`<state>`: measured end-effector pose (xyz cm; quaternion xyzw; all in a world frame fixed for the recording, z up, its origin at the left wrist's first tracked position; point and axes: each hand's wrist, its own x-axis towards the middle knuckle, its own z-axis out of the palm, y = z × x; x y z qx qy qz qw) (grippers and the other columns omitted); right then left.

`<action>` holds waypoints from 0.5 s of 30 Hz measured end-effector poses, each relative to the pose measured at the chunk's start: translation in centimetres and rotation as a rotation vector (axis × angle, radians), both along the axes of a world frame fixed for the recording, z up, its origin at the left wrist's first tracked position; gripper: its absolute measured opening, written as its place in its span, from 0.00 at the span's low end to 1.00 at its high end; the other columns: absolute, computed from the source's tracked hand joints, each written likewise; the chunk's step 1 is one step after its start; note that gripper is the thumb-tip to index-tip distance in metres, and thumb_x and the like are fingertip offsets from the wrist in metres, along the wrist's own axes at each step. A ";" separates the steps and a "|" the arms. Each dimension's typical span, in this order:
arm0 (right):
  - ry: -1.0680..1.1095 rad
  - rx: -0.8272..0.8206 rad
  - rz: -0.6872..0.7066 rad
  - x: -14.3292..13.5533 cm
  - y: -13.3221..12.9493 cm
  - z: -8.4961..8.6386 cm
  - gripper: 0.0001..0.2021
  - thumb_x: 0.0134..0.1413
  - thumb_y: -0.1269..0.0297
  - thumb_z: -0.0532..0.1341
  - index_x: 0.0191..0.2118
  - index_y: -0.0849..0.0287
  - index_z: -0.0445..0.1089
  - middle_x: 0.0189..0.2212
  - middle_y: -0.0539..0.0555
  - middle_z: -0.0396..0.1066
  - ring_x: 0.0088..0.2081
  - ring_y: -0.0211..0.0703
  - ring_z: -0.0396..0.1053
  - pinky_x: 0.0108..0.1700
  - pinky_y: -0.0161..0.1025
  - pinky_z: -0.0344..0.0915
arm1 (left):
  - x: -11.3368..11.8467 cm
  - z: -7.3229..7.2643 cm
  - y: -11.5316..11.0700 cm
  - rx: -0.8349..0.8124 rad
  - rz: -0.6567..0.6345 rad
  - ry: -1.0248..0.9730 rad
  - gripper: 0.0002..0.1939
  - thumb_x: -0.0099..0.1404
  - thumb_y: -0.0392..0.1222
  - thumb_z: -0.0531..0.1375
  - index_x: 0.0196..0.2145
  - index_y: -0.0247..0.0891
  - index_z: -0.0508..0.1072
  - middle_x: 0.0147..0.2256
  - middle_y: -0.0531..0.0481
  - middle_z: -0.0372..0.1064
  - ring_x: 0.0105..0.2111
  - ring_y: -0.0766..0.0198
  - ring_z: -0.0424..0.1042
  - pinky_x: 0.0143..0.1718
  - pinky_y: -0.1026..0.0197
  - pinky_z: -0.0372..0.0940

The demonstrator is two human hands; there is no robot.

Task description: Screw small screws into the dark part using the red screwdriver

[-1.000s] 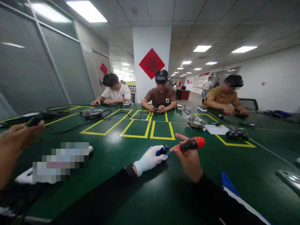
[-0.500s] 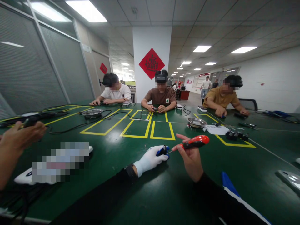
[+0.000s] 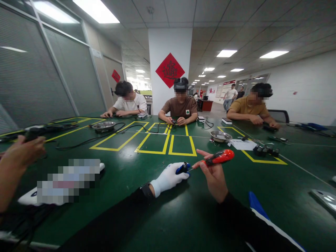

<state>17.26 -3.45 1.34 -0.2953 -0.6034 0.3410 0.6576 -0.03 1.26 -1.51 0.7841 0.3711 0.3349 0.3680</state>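
My left hand, in a white glove with blue fingertips, grips a small black part above the green table. My right hand is bare and holds a red and black screwdriver between thumb and fingers. The screwdriver lies nearly level, its shaft pointing left toward the black part. Whether the tip touches the part is too small to tell. Part of a blue and white item lies beside my right forearm.
A person's hand holds a dark object at the left, behind a white device. Steel bowls, paper, black parts and cables lie farther back. Three people sit across the table. A phone lies at right.
My hands and the screwdriver have hardly moved. The neighbour's hand at the left has shifted slightly left. The person at the far right has brought one hand nearer the other.
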 end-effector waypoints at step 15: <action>0.000 0.003 -0.128 0.5 0.5 -0.5 0.09 0.55 0.64 0.59 0.42 0.56 0.62 0.45 0.55 0.67 0.36 0.41 0.71 0.48 0.48 0.62 | -0.1 0.0 -0.1 -0.003 0.024 0.039 0.15 0.58 0.49 0.58 0.36 0.35 0.71 0.25 0.54 0.66 0.23 0.67 0.64 0.29 0.65 0.60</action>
